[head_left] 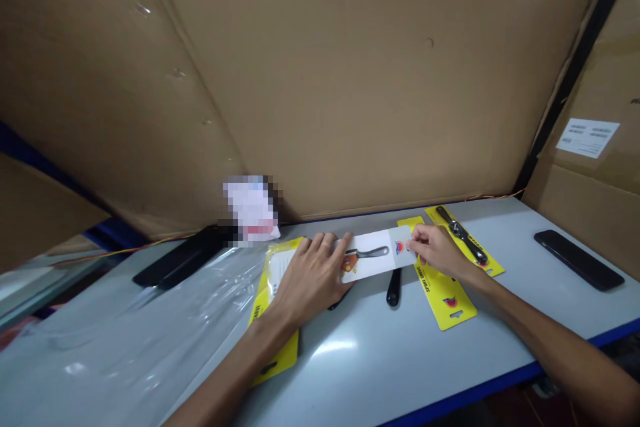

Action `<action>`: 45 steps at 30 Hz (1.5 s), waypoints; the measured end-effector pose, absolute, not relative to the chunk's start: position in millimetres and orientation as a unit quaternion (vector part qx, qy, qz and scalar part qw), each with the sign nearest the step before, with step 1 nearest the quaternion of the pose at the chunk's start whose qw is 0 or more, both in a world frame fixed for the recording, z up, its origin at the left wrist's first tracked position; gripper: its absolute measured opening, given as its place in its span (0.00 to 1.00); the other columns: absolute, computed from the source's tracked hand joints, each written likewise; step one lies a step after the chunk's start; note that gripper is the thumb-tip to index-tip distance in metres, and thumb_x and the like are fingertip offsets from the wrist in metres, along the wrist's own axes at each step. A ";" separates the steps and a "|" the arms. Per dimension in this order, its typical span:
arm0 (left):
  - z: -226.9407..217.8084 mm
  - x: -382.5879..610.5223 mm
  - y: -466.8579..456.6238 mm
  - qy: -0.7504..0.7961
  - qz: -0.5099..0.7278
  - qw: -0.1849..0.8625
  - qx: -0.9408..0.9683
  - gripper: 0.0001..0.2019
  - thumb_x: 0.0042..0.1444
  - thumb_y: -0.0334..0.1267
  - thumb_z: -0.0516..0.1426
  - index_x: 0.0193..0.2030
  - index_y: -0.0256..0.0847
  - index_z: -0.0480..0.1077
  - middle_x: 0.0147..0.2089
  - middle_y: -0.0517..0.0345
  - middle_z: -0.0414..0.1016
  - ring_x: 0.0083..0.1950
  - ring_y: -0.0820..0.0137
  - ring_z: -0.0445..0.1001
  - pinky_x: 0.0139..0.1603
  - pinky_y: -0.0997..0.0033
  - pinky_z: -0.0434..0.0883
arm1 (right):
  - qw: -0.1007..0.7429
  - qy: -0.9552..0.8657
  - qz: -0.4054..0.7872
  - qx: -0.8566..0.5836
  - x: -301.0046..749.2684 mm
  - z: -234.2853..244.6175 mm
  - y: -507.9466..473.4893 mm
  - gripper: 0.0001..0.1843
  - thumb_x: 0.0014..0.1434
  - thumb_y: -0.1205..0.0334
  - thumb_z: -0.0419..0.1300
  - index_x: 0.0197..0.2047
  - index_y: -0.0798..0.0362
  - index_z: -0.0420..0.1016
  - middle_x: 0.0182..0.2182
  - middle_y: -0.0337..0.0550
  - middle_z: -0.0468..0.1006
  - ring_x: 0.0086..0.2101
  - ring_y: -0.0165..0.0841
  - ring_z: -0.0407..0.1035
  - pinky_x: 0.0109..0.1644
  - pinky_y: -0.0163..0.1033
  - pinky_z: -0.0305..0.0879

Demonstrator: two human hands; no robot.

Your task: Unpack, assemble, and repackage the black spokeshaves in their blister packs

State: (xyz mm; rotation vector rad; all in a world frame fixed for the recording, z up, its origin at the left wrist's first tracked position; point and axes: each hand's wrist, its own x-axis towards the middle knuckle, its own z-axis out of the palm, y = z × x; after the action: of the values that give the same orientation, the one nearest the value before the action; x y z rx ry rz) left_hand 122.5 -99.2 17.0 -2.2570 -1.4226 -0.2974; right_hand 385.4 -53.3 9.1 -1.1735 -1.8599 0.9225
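Observation:
My left hand (pixel 313 273) lies flat, fingers stretched, pressing the left end of a white printed card (pixel 377 253) showing a picture of a kitchen tool. My right hand (pixel 437 250) pinches the card's right end between thumb and fingers. Under the card lie yellow backing cards: one beneath my left hand (pixel 265 293), another under my right hand (pixel 445 293). A black tool handle (pixel 393 293) pokes out from below the white card. A third yellow card with a black-handled tool on it (pixel 465 237) rests behind my right hand.
A grey table with a blue front edge (pixel 500 383). Clear plastic sheeting (pixel 150 320) covers its left part. A black phone (pixel 577 260) lies at the right, a black flat object (pixel 183 257) at the back left. Cardboard boxes (pixel 350 80) wall the back and right.

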 end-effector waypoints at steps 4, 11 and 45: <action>13.8 120.2 -97.6 -0.518 -0.096 0.194 -0.828 0.26 0.62 0.45 0.56 0.63 0.32 0.65 0.49 0.41 0.73 0.50 0.52 0.69 0.49 0.55 0.63 | 0.351 -0.725 0.369 -0.464 385.0 8.9 -52.1 0.10 0.58 0.64 0.57 0.26 0.51 0.64 0.15 0.34 0.70 0.18 0.29 0.66 0.24 0.32 0.58; 12.8 124.1 -96.9 -0.530 -0.081 0.168 -0.827 0.33 0.60 0.55 0.57 0.64 0.33 0.64 0.53 0.38 0.72 0.53 0.50 0.69 0.52 0.53 0.63 | 0.334 -0.755 0.281 -0.490 387.1 5.0 -50.6 0.08 0.59 0.64 0.57 0.28 0.51 0.67 0.18 0.36 0.72 0.21 0.31 0.68 0.26 0.35 0.58; 16.9 135.5 -108.1 -0.579 -0.093 0.208 -0.783 0.29 0.63 0.48 0.56 0.66 0.34 0.62 0.50 0.38 0.72 0.50 0.50 0.67 0.49 0.53 0.63 | 0.477 -0.694 0.206 -0.498 364.7 -3.0 -62.6 0.15 0.56 0.67 0.57 0.44 0.53 0.81 0.42 0.48 0.80 0.39 0.38 0.73 0.48 0.44 0.68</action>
State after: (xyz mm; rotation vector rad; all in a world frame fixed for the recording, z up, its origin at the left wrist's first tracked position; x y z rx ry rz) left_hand 135.5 -108.1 16.9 -2.1795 -1.6102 -0.2577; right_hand 364.7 -62.6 -3.0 -1.2164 -1.6961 0.5036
